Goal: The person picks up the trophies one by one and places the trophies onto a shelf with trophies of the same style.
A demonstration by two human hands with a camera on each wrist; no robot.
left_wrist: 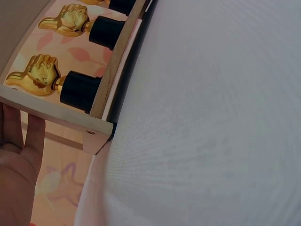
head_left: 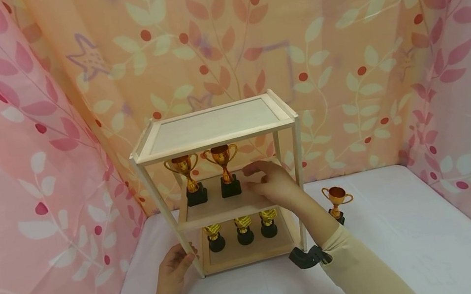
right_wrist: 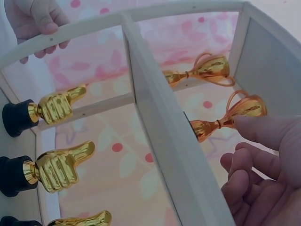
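There are three cup trophies [head_left: 224,161], three thumbs-up trophies [right_wrist: 57,170], one rack [head_left: 215,126].

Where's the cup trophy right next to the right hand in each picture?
Head: the cup trophy stands mid-picture on the middle shelf, left of the right hand.
Left wrist: not in it.
Right wrist: right of centre, beside the hand.
All three share the gold thumbs-up trophies.

1. At the right hand's [head_left: 273,185] 9 to 10 o'clock, two shiny gold two-handled cups with square black bases [head_left: 230,187] obstruct.
2. Pale square wooden post [head_left: 298,158] bars 3 o'clock.
3. Bare shelf strip [head_left: 221,208], 8 o'clock, admits fingers.
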